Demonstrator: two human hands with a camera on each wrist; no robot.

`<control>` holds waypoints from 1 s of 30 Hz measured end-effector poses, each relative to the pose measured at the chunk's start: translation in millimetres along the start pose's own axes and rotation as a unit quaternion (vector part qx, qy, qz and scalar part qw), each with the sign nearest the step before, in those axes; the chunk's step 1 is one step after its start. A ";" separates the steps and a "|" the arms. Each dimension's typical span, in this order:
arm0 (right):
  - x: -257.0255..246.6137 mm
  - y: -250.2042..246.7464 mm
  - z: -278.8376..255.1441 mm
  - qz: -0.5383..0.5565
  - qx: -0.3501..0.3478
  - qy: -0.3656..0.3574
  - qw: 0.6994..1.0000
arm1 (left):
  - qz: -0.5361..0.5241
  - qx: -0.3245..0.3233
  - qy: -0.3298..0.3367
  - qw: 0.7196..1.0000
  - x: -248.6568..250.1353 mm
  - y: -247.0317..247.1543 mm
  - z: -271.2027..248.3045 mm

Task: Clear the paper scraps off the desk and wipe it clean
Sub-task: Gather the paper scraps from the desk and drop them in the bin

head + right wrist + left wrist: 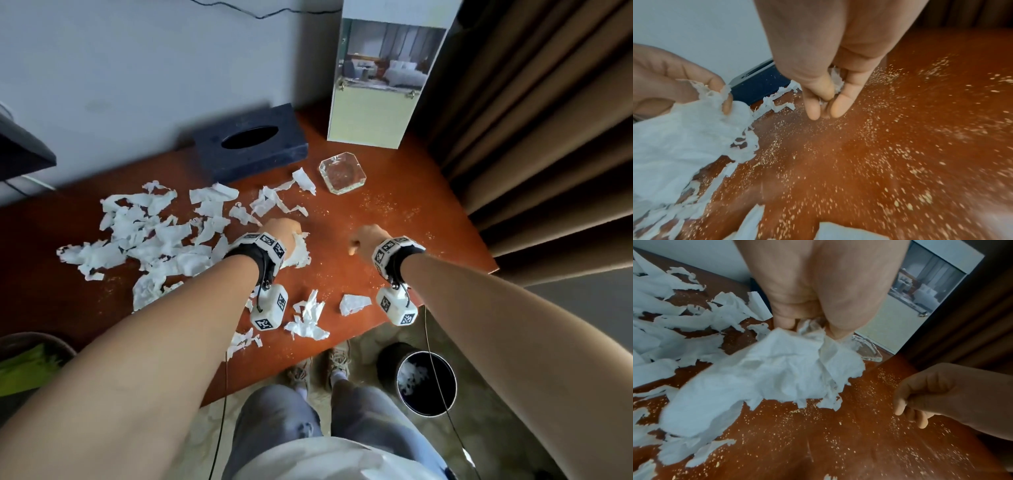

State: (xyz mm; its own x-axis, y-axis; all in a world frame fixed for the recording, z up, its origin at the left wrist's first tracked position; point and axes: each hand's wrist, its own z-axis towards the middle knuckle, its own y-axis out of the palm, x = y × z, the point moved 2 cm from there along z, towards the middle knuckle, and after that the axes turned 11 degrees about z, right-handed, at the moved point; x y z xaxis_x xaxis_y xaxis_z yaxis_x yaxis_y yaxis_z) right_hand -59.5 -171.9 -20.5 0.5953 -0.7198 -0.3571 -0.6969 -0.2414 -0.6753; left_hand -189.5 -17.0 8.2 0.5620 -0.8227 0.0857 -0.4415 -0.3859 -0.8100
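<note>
Torn white paper scraps (pixel 154 236) lie spread over the left half of the reddish-brown desk (pixel 411 240). My left hand (pixel 281 228) hovers at the desk's middle and grips a crumpled bunch of scraps (pixel 777 369), which hangs below the fist (pixel 807 326). My right hand (pixel 364 238) is a little to its right, just above the wood. Its thumb and fingers (pixel 824 105) pinch a small white scrap (pixel 837 81). Fine pale crumbs (pixel 900 146) dust the desk under both hands. More scraps (pixel 308 318) lie near the front edge.
A dark blue tissue box (pixel 250 150) and a glass ashtray (pixel 342 173) sit at the back, beside an upright printed card (pixel 380 85). Brown curtains (pixel 548 120) hang on the right. A black bin (pixel 426 382) holding white paper stands on the floor below the front edge.
</note>
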 end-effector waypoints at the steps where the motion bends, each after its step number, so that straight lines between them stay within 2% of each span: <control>1: 0.6 4.8 -7.0 -0.005 0.002 0.006 1.000 | 0.001 0.005 0.007 1.000 2.4 1.9 -3.6; 4: 3.9 23.7 -24.6 -0.029 0.017 0.021 0.999 | -0.018 0.018 0.027 0.999 6.7 13.5 -15.7; 10: 9.8 64.3 -42.2 -0.018 0.012 0.034 0.999 | -0.009 -0.034 0.061 0.998 11.3 48.2 -40.4; 13: 13.4 79.4 -44.9 -0.012 0.013 0.000 1.000 | 0.028 -0.045 0.075 0.996 11.7 68.9 -47.4; 17: 14.1 96.2 -46.0 -0.052 0.007 -0.049 0.997 | 0.016 -0.053 0.094 0.994 17.7 95.5 -57.3; 25: 23.0 106.8 -50.8 -0.053 0.013 -0.029 0.998 | 0.111 -0.021 0.053 0.992 33.2 133.7 -61.4; 30: 29.8 114.5 -51.9 -0.056 0.014 -0.093 0.994 | 0.118 -0.007 0.033 0.992 34.0 139.6 -51.2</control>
State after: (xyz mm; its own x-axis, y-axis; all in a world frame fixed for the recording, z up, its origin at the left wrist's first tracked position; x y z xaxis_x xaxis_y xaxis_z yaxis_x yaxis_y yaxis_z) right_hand -142.2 -254.8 -75.0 0.7339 -0.5554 -0.3910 -0.6127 -0.2927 -0.7341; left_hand -267.7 -120.2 -72.3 0.3948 -0.9163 -0.0677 -0.5658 -0.1844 -0.8036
